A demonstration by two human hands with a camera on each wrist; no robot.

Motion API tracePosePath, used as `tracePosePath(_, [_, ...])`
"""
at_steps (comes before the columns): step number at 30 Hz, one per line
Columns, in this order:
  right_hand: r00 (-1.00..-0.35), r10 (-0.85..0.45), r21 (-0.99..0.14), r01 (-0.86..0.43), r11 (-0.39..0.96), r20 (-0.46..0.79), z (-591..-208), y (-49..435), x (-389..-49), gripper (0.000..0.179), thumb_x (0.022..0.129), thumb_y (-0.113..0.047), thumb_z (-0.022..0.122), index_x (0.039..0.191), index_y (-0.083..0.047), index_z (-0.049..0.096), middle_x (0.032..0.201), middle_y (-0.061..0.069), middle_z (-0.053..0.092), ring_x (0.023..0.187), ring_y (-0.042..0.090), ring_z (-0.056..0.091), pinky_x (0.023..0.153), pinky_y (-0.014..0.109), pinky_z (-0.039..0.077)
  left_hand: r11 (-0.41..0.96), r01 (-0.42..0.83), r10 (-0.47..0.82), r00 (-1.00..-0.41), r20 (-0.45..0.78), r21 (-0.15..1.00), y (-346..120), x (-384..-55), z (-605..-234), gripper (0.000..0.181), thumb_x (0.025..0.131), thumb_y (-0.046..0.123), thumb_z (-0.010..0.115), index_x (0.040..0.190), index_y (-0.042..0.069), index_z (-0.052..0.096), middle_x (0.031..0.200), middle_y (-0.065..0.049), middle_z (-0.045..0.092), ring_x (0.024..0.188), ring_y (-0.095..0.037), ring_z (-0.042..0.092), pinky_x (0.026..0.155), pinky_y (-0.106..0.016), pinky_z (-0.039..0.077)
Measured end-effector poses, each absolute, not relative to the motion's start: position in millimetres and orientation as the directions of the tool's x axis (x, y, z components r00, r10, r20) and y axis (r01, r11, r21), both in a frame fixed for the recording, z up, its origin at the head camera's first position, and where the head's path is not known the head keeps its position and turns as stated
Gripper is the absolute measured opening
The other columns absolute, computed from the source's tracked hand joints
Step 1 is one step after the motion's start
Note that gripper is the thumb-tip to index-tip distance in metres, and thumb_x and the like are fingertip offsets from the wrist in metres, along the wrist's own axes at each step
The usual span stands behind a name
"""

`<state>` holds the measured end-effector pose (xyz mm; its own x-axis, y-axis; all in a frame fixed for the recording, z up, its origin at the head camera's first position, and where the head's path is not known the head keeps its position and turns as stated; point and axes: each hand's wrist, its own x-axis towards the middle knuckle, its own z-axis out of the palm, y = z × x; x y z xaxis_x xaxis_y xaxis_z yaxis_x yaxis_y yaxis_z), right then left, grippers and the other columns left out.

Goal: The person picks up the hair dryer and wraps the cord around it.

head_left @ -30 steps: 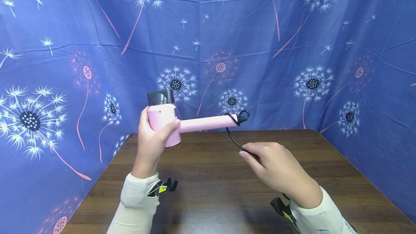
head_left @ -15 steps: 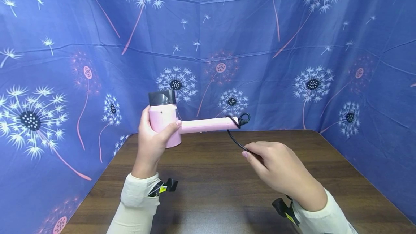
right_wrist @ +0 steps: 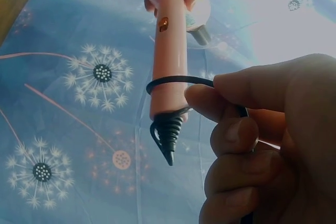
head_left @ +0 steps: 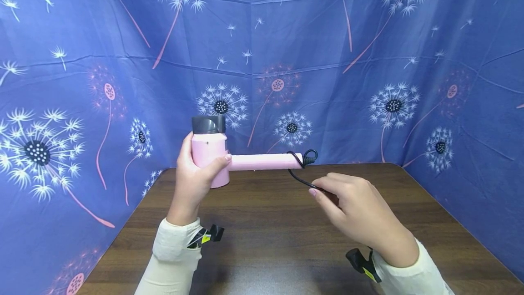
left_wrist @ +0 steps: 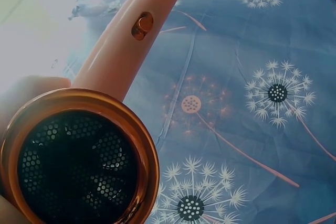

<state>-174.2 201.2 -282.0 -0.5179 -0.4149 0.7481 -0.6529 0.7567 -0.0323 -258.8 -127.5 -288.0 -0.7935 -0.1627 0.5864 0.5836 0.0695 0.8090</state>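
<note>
A pink hair dryer [head_left: 209, 147] with a dark nozzle [head_left: 209, 124] is held up over the table. My left hand [head_left: 196, 179] grips its barrel, thumb across the front near the handle. The handle [head_left: 266, 162] points right, almost level. Its black cord [head_left: 300, 179] loops once around the handle's end and runs down to my right hand [head_left: 356, 206], which pinches it between thumb and forefinger. In the right wrist view the other fingers curl around the cord too. A copper-rimmed grille [left_wrist: 79, 166] and a sliding switch [left_wrist: 142, 25] show in the left wrist view.
A brown wooden table [head_left: 262, 240] stretches beneath both hands. Blue cloth [head_left: 327, 81] with a dandelion print hangs behind it and along both sides. Wrist cameras are strapped over the cream sleeves [head_left: 172, 249].
The hair dryer has shifted slightly right, and its handle has dipped to nearly level. My right hand has moved a little to the right, still pinching the cord.
</note>
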Motion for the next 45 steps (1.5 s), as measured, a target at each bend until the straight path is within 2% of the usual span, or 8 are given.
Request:
tracePosePath(9, [-0.461,-0.407,-0.003,-0.665,0.747,0.788,-278.5,201.9,-172.1,0.008,0.091,-0.019,0.075,0.09,-0.026,0.073,0.071,-0.022,0.044,0.059,-0.005,0.038,0.054,0.012,0.032,0.078,0.568,-0.123,-0.81,0.573,0.819,-127.6,-258.1,-289.2,0.082,0.077,0.015,0.091,0.145,0.034,0.05,0.115,-0.011,0.063,0.102,-0.03,0.065,0.078,-0.048,0.062])
tracePosePath(21, [-0.404,-0.408,-0.001,-0.711,0.703,0.819,-277.2,205.2,-172.9,0.007,0.09,-0.017,0.078,0.092,-0.023,0.074,0.073,-0.019,0.048,0.06,-0.004,0.038,0.054,0.011,0.03,0.09,0.557,-0.074,-0.823,0.563,0.826,-128.3,-256.4,-288.1,0.086,0.076,0.015,0.092,0.148,0.035,0.048,0.115,-0.011,0.063,0.101,-0.03,0.065,0.078,-0.048,0.062])
tracePosePath(40, [-0.369,-0.427,0.011,-0.747,0.665,0.826,-273.9,208.0,-175.0,0.014,0.087,-0.01,0.08,0.096,-0.018,0.075,0.078,-0.017,0.055,0.061,-0.002,0.041,0.056,0.01,0.032,0.123,0.538,-0.011,-0.84,0.543,0.834,-126.6,-252.5,-283.9,0.092,0.073,0.017,0.093,0.15,0.035,0.045,0.116,-0.011,0.062,0.098,-0.032,0.065,0.077,-0.048,0.061])
tracePosePath(45, [-0.378,-0.427,-0.005,-0.754,0.657,0.821,-273.5,208.5,-175.8,0.014,0.087,-0.009,0.08,0.097,-0.018,0.075,0.079,-0.016,0.056,0.063,-0.002,0.041,0.058,0.01,0.033,0.126,0.531,0.001,-0.845,0.535,0.838,-126.7,-251.7,-283.4,0.095,0.073,0.016,0.093,0.151,0.035,0.044,0.117,-0.011,0.063,0.098,-0.032,0.065,0.077,-0.048,0.061])
